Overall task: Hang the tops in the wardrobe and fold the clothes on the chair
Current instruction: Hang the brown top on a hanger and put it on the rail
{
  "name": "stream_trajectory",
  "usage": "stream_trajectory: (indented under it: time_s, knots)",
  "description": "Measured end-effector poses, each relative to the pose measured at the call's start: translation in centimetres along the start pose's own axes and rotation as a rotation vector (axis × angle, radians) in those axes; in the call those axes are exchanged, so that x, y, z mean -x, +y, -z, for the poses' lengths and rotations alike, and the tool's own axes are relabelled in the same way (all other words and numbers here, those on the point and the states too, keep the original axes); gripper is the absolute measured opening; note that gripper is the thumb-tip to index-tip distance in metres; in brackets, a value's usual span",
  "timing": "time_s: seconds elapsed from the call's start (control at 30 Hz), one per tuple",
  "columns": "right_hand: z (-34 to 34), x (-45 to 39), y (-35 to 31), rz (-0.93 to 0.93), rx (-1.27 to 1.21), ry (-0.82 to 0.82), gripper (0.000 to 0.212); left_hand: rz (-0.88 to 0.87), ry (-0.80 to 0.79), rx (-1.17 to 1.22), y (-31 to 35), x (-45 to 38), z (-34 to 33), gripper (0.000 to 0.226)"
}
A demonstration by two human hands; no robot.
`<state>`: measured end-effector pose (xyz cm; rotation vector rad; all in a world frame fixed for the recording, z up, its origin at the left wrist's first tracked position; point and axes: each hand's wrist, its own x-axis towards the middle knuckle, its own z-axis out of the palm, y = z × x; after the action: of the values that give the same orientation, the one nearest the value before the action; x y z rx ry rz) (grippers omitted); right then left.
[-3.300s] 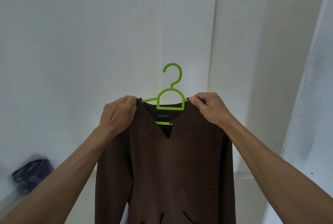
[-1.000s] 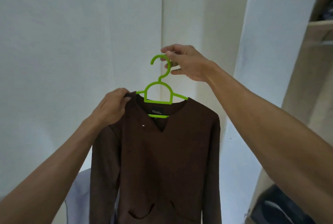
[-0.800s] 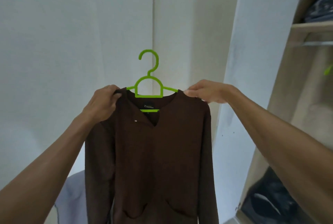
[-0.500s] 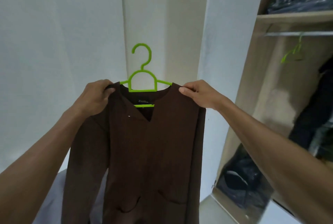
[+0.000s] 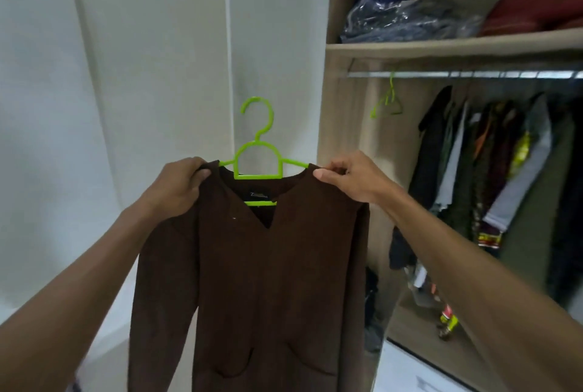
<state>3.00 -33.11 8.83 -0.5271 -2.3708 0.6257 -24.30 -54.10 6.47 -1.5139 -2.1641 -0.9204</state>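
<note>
Top [image 5: 268, 281] — beside rail's [image 5: 457, 74] open left end

Bare forearms, no sleeves, both wrists unadorned

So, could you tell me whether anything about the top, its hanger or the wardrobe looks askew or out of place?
Nothing stands out. The brown top sits evenly on the green hanger, with the left hand and right hand holding its shoulders. An empty green hanger hangs normally on the wardrobe rail.
</note>
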Motion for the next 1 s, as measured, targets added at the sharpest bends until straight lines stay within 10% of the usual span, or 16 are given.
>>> stream_trajectory:
  time_s: [0.57,1.0]
  knots:
    - [18.7,0.0,17.1,-0.081,0.137,-0.059,0.025,-0.159,-0.035,0.269,18.8,-18.0,-22.5,0.013]
    - [22.3,-9.7,26.7,-0.197,0.259,0.033,0.033,-0.283,-0.105,0.448,21.3,-32.8,-36.2,0.034]
